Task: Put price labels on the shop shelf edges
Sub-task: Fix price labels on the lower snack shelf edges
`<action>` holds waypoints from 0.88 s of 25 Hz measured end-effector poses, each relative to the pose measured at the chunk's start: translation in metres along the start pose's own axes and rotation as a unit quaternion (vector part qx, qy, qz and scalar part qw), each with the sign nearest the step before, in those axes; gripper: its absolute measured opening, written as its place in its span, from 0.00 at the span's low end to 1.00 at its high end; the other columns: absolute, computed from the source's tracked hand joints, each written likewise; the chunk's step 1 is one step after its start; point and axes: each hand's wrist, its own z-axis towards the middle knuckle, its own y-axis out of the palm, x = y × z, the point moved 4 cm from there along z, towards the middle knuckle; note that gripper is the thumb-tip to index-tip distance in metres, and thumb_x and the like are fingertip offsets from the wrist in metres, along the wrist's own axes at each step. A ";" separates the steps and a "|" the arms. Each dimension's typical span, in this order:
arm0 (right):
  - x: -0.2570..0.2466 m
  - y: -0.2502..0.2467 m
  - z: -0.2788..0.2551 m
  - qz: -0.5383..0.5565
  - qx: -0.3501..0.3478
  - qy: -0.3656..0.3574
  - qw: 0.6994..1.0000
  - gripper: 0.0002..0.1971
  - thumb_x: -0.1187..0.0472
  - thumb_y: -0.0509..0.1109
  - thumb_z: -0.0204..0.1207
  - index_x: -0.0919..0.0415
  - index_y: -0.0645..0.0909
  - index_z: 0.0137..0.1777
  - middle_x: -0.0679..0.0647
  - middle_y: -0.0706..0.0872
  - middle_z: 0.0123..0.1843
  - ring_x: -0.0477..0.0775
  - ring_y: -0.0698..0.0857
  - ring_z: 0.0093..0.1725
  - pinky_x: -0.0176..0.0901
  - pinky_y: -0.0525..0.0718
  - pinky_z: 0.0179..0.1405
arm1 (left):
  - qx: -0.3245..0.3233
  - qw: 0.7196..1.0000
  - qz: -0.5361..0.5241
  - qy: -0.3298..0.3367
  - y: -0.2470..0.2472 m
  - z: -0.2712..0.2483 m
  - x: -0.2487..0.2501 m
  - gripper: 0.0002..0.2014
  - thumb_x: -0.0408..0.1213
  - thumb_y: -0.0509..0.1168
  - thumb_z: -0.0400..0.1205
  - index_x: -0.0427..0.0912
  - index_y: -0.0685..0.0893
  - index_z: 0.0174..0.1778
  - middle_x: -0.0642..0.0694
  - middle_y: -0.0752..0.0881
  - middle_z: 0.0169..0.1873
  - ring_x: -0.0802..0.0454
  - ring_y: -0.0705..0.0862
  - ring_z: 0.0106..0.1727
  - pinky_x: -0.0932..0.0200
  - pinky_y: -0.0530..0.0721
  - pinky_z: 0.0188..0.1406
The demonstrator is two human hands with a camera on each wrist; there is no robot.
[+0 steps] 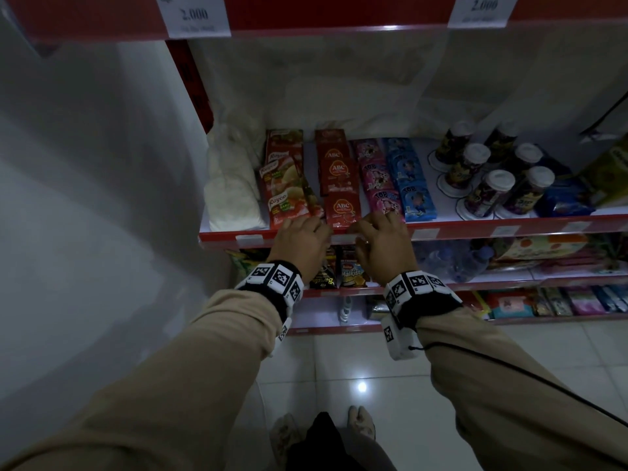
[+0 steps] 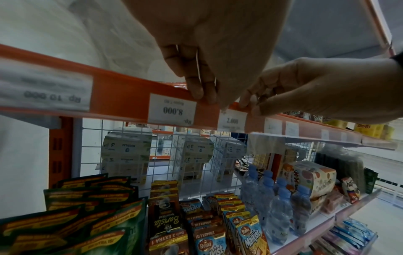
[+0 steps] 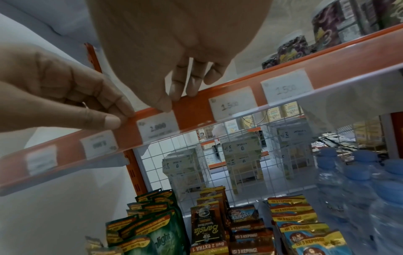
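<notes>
Both hands meet at the red shelf edge strip [image 1: 475, 229] [image 2: 122, 91] [image 3: 191, 110], below the ABC sachets. A white price label reading 2.000 [image 1: 343, 238] [image 2: 232, 120] [image 3: 157, 127] sits in the strip's clear holder between them. My left hand [image 1: 323, 229] [image 2: 205, 96] [image 3: 120, 117] pinches the strip's top lip just left of that label, thumb in front and fingers curled over the edge. My right hand [image 1: 356, 229] [image 2: 253, 107] [image 3: 170, 101] pinches the label's upper right edge, thumb on its top corner and fingertips on the strip above.
More labels sit in the same strip: 8.000 [image 2: 172, 110] to the left, 1.500 [image 3: 231, 105] to the right. Sachets [image 1: 341, 209] and lidded cups [image 1: 489, 192] fill the shelf. Below are water bottles [image 2: 277, 212] and Malkist packs [image 2: 248, 238]. A white wall [image 1: 102, 198] closes the left.
</notes>
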 end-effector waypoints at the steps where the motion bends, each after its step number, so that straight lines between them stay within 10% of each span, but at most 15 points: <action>1: -0.004 0.001 0.001 -0.004 -0.005 0.003 1.000 0.14 0.62 0.70 0.70 0.58 0.83 0.57 0.60 0.81 0.57 0.65 0.76 0.58 0.56 0.75 0.53 | 0.001 1.000 0.006 0.000 -0.001 -0.002 -0.003 0.14 0.42 0.62 0.81 0.44 0.81 0.62 0.44 0.83 0.59 0.42 0.78 0.61 0.49 0.69 0.57; 13: -0.068 0.016 0.008 0.053 0.023 -0.077 0.995 0.15 0.71 0.71 0.63 0.69 0.83 0.52 0.67 0.84 0.49 0.69 0.80 0.50 0.56 0.80 0.47 | -0.006 0.999 0.021 -0.033 -0.005 -0.043 -0.052 0.21 0.43 0.66 0.77 0.47 0.80 0.67 0.44 0.80 0.58 0.40 0.76 0.59 0.47 0.70 0.55; 22: -0.081 0.029 0.013 -0.030 -0.044 -0.042 0.998 0.20 0.63 0.63 0.72 0.64 0.79 0.64 0.63 0.79 0.61 0.65 0.74 0.59 0.57 0.77 0.53 | -0.021 0.999 0.006 -0.024 -0.001 -0.047 -0.054 0.21 0.39 0.64 0.75 0.48 0.78 0.66 0.45 0.77 0.59 0.42 0.73 0.60 0.48 0.67 0.56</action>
